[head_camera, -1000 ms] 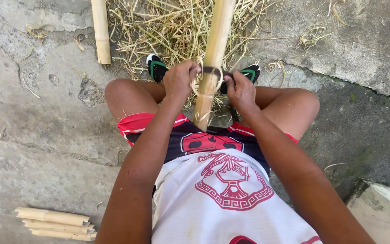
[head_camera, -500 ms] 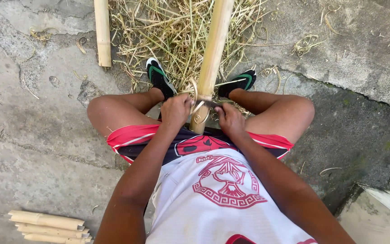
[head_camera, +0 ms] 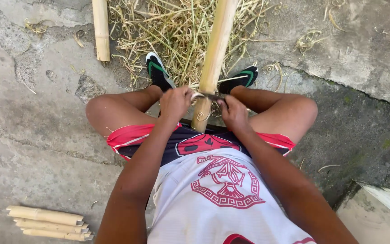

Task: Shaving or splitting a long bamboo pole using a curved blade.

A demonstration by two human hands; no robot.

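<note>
— Well, what have I got in the middle of the frame?

— A long bamboo pole [head_camera: 214,54], running from the top centre down to my lap, tilted slightly so its lower end sits between my knees. Across it, just above that end, lies a thin dark blade [head_camera: 207,95], with a pale curl of shaving hanging from the pole right below.

— And my hands?

— My left hand [head_camera: 175,104] is closed in a fist on the blade's left end, tight against the pole. My right hand [head_camera: 234,113] is closed the same way on the right end. Both touch the pole's sides, one each side.

— What is around them?

— My bare knees spread left and right of the hands, red-edged shorts [head_camera: 132,135] below them, and a white shirt [head_camera: 224,203] with a red emblem filling the lower centre. My two sandals [head_camera: 158,71], dark with green stripes, stand either side of the pole, on a heap of dry straw-like shavings [head_camera: 177,31] across the top centre.

— Anything farther out?

— A shorter bamboo piece [head_camera: 100,29] lies at the upper left, well apart from the hands. A small bundle of cut bamboo sticks [head_camera: 48,222] rests at the lower left on the cracked concrete ground [head_camera: 32,126].
</note>
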